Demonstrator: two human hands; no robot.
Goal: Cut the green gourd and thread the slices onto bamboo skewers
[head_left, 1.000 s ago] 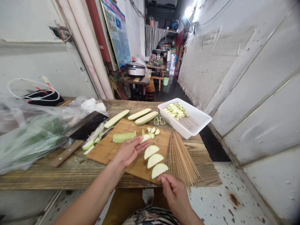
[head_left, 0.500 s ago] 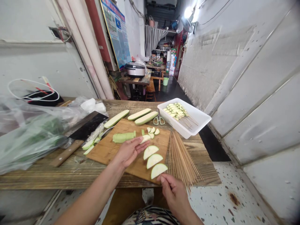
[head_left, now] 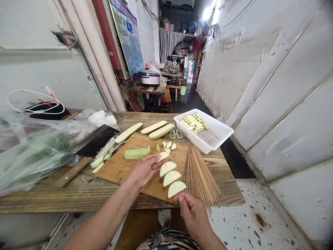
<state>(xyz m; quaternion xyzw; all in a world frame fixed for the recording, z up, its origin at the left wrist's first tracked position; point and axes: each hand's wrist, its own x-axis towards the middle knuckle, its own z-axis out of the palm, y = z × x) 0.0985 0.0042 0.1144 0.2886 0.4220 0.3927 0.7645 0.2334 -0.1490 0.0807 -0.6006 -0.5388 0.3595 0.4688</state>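
A: What's far L?
B: Plastic bag [head_left: 33, 152] of leafy greens [head_left: 49, 146], then a cleaver [head_left: 95, 142], wooden handle, flat steel blade, just L of the cutting board [head_left: 114, 170].

A: On the board?
B: Stack of squash slices [head_left: 136, 152], pale green, smooth rind. Three long squash halves [head_left: 153, 127] lie past its far edge.

A: L hand [head_left: 144, 170]?
B: Over the board, palm down. Fingers [head_left: 153, 164] pressed together, nearly flat, tips touching a half-moon squash slice [head_left: 163, 156].

A: R hand [head_left: 194, 217]?
B: At the board's near R corner. Thumb + index pinching a thin bamboo skewer [head_left: 179, 197] by a row of half-moon slices [head_left: 170, 177]. Can't tell how far it runs through them.

A: Far R?
B: Bundle of bamboo skewers [head_left: 200, 177] just R of the board. White plastic tray [head_left: 221, 130] past the far R corner holds skewered slices [head_left: 194, 124]; scissors [head_left: 176, 134] sit just beside it.
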